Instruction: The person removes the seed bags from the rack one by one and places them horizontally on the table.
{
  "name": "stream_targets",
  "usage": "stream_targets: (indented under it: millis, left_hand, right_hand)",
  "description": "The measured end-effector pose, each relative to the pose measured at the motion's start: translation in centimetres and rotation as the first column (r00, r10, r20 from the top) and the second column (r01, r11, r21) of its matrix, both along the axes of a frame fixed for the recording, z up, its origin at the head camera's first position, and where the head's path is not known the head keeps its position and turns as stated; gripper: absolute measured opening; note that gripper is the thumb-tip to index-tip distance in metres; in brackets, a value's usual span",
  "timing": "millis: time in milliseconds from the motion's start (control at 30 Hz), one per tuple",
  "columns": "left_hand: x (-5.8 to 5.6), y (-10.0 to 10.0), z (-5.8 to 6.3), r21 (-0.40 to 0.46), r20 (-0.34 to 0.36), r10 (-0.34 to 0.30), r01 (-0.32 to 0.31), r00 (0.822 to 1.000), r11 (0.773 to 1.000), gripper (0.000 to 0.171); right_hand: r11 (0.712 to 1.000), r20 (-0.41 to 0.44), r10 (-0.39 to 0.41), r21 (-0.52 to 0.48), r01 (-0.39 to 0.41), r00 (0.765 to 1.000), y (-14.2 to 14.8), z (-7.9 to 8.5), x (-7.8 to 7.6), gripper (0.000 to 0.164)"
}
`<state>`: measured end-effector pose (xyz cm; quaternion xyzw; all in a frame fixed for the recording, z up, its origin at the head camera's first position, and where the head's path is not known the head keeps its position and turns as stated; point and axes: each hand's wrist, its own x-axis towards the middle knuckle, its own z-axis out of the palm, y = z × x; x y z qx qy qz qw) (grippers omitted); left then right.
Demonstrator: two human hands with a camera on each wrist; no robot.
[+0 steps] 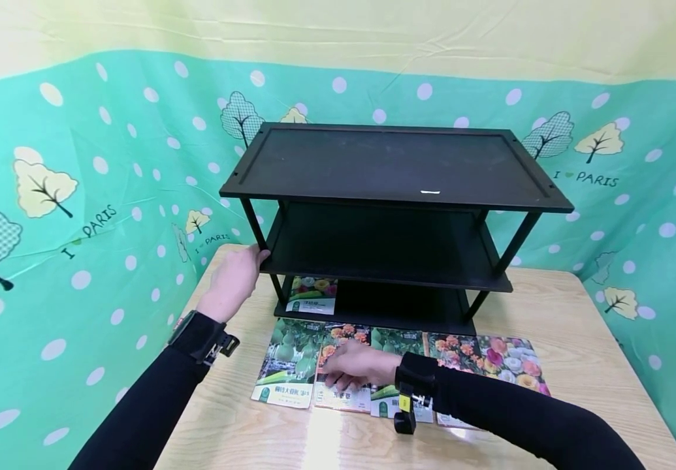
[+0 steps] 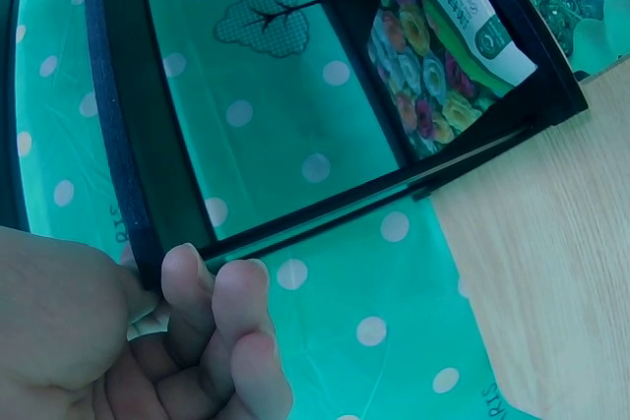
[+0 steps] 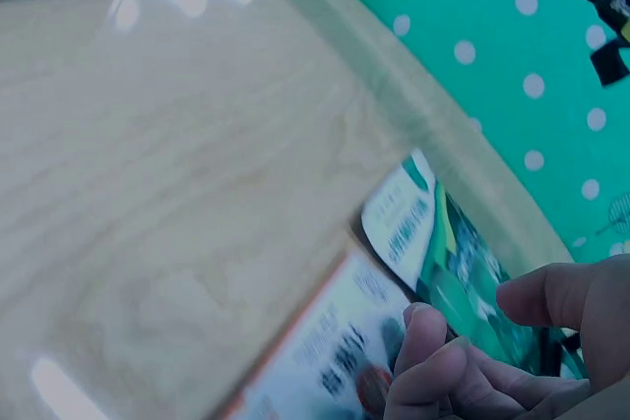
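A black three-tier shelf rack (image 1: 390,163) stands on the table. At its left side my left hand (image 1: 233,281) grips the front corner of the middle shelf (image 2: 128,174), beside the post. Several picture seed packets lie in a row before the rack: a green gourd packet (image 1: 293,352) at the left end, an orange-flower packet (image 1: 343,398) beside it, and a mixed-rose packet (image 1: 514,362) at the right. Over the orange-flower packet is my right hand (image 1: 367,364), fingers loosely curled and thumb apart, holding nothing; whether it touches the packet is unclear. Another flower packet (image 1: 314,297) sits on the bottom shelf's left end.
The light wooden table (image 1: 238,431) extends around the rack and packets. A teal polka-dot curtain (image 1: 108,313) borders the table at the left, back and right. A small white mark (image 1: 430,192) shows on the top shelf's front edge.
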<state>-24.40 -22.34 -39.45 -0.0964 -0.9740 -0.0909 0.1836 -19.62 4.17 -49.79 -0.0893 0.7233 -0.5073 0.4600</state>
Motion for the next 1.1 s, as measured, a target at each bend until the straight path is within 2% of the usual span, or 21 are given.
stream_targets:
  millis: [133,333,500,600,933,1100]
  left_hand:
    - [0.1,0.0,-0.1,0.015,-0.003,0.010,-0.010,1.000,1.000,0.028]
    - [0.1,-0.1,-0.4,-0.018,-0.035,0.013,-0.014,0.999,1.000,0.026]
    - [0.1,-0.2,-0.4,-0.029,-0.045,0.009,-0.010,0.999,1.000,0.024]
    - [-0.1,0.0,-0.3,-0.016,-0.059,0.003,-0.004,0.998,1.000,0.026]
    - [0.0,0.0,-0.1,-0.059,-0.081,-0.003,-0.002,0.997,0.998,0.026]
    - [0.1,0.0,-0.1,-0.059,-0.083,-0.001,-0.004,0.997,0.998,0.026]
  right_hand:
    - [0.999,-0.060,-0.032,0.025,0.033,0.998,0.1,-0.1,-1.4,0.027]
    - [0.997,-0.129,-0.051,0.047,0.057,0.990,0.5,0.0,-3.6,0.029]
    - [0.998,-0.235,-0.049,0.037,0.059,0.971,0.6,-0.1,-5.1,0.028]
    - [0.995,-0.286,-0.079,0.043,0.095,0.955,0.6,-0.1,-6.1,0.026]
    - [0.983,-0.358,-0.137,0.067,0.172,0.924,-0.3,-0.6,-8.6,0.024]
    - [0.977,-0.374,-0.158,0.075,0.199,0.914,-0.7,-1.3,-9.6,0.011]
